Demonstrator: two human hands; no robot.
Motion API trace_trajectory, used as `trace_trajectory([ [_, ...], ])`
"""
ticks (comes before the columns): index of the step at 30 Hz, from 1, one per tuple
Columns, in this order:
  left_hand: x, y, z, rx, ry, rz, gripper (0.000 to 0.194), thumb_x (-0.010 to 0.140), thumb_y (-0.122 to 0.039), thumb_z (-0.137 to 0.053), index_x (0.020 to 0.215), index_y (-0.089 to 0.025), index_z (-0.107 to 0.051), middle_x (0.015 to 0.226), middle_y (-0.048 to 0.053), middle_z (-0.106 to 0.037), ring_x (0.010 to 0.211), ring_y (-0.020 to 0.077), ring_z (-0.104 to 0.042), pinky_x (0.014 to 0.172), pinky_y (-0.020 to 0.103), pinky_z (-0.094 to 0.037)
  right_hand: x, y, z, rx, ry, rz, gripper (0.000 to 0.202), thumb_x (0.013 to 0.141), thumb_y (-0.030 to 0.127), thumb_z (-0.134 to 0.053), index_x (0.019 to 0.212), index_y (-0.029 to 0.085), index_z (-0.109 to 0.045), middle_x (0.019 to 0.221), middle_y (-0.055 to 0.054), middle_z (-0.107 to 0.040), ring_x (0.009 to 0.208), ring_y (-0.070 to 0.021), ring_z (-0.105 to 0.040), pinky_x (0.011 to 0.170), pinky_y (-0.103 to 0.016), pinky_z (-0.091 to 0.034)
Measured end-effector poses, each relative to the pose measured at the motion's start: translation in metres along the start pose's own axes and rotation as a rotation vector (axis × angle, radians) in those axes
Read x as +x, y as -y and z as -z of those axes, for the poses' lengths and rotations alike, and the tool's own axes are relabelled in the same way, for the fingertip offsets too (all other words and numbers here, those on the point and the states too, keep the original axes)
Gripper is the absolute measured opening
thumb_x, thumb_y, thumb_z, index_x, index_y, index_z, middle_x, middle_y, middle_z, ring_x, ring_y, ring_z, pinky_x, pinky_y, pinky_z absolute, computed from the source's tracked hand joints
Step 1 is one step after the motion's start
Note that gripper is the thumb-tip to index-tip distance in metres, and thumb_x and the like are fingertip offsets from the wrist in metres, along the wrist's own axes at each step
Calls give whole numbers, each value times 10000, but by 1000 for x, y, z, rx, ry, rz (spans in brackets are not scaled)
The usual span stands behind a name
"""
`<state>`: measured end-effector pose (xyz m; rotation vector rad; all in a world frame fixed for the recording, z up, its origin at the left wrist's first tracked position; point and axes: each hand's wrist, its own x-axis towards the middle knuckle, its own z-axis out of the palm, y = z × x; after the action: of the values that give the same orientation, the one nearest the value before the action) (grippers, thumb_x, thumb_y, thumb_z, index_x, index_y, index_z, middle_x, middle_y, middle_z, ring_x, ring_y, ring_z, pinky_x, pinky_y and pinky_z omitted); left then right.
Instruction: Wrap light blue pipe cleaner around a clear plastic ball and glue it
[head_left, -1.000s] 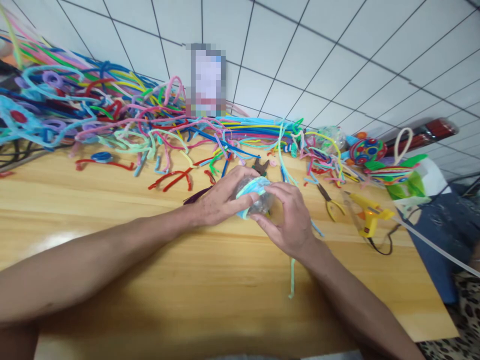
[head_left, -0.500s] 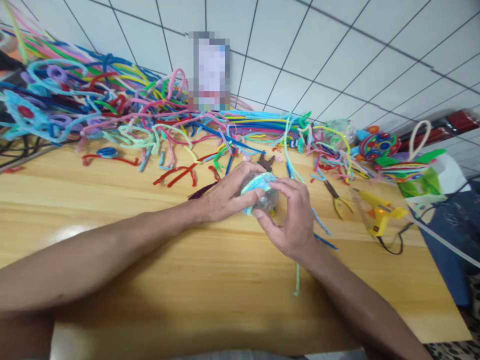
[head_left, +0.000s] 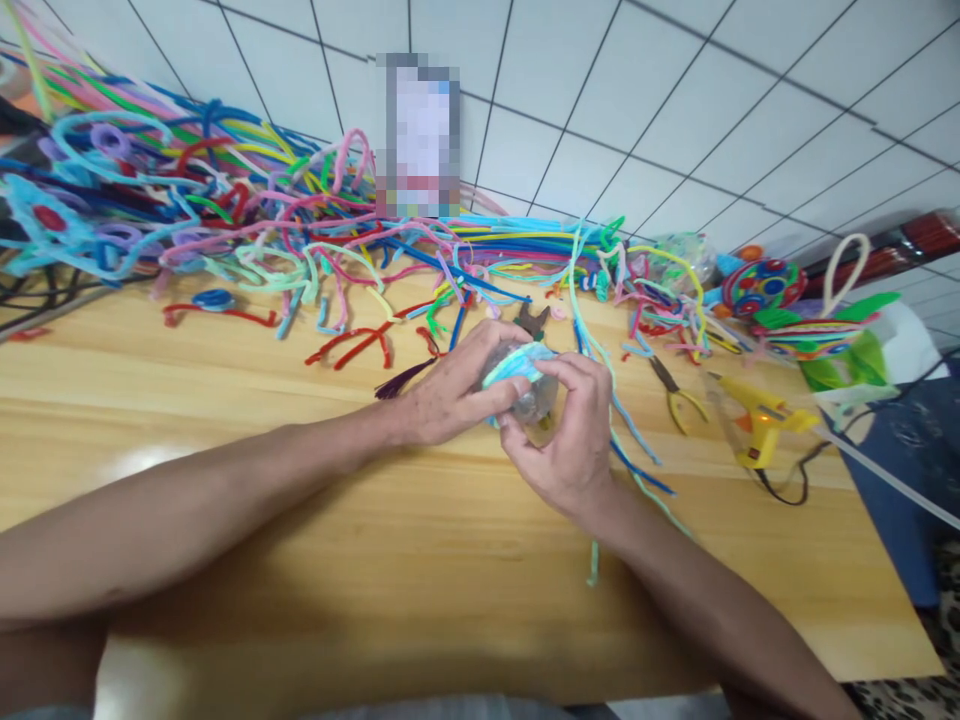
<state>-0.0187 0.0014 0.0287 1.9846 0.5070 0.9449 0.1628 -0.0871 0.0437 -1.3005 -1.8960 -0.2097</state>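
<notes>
Around a clear round object (head_left: 537, 402) runs a band of light blue and pale green pipe cleaners (head_left: 517, 368). My left hand (head_left: 469, 385) grips it from the left, thumb lying across the band. From the right, my right hand (head_left: 566, 425) presses thumb and index finger on the band's edge; the rest of its fingers are curled. A long pale green pipe cleaner (head_left: 576, 275) runs behind my right hand, and a blue one (head_left: 645, 470) lies beside that wrist. The object's underside is hidden.
Colourful pipe cleaners (head_left: 262, 220) are heaped along the wall. Yellow-handled pliers (head_left: 679, 398) and a yellow glue gun (head_left: 761, 420) lie to the right on the wooden table (head_left: 420, 590). Dark-jawed pliers (head_left: 532, 320) and a purple tassel (head_left: 405, 378) are just beyond my hands.
My right hand has shifted slightly left, with its thumb lower on the round object. More of the pale green pipe cleaner shows to the right of my wrist.
</notes>
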Motion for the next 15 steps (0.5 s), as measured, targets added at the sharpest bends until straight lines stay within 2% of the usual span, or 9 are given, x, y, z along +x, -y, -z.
trace_trajectory([
  [7, 1, 0, -3, -78, -33, 67, 364, 1024, -368, -644, 1363, -269, -553, 1295, 74, -628, 1162, 255, -635, 1047, 432, -552, -3, -2, -3, 19, -43, 4, 620, 910, 289, -757, 1456, 244, -466, 1309, -136, -633, 1243, -335, -653, 1024, -601, -618],
  [15, 4, -4, -1, -95, -48, 86, 324, 1016, -383, -662, 1306, -273, -571, 1252, 61, -637, 1125, 240, -634, 1011, 414, -548, -3, -3, -2, 29, -34, 11, 651, 916, 313, -777, 1479, 282, -451, 1313, -129, -642, 1219, -345, -666, 1006, -619, -618],
])
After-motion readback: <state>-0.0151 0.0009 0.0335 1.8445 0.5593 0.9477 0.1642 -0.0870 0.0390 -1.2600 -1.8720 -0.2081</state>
